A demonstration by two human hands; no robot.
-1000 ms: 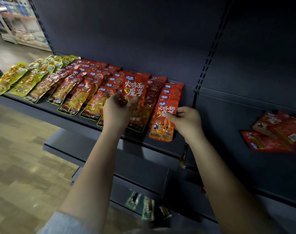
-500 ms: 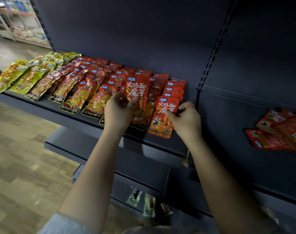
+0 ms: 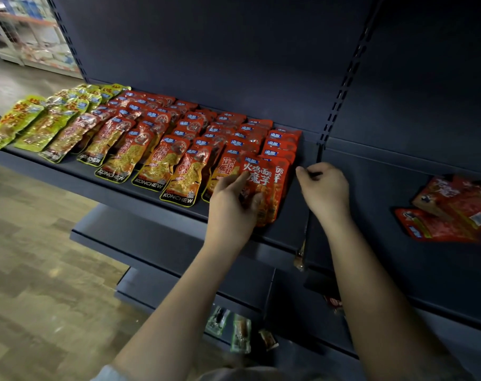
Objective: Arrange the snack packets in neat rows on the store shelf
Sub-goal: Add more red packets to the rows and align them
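Note:
Rows of snack packets (image 3: 162, 138) lie overlapped on the dark shelf (image 3: 140, 193), yellow-green ones at the left and red ones to the right. My left hand (image 3: 231, 204) grips a red packet (image 3: 264, 185) with white characters, laid over the front of the rightmost row. My right hand (image 3: 323, 188) hovers just right of that row with fingers curled and nothing in it. A loose pile of red packets (image 3: 450, 213) lies on the neighbouring shelf section at the right.
A slotted upright post (image 3: 341, 86) divides the two shelf sections. Lower dark shelves (image 3: 162, 243) step out below, and a few small packets (image 3: 240, 332) lie near the bottom. Wood-look floor (image 3: 36, 270) is at the left, with another store rack (image 3: 30, 37) far off.
My left hand has carried its red packet right and down onto the front of the rightmost row. My right hand let go of the front packet and drew off to the right.

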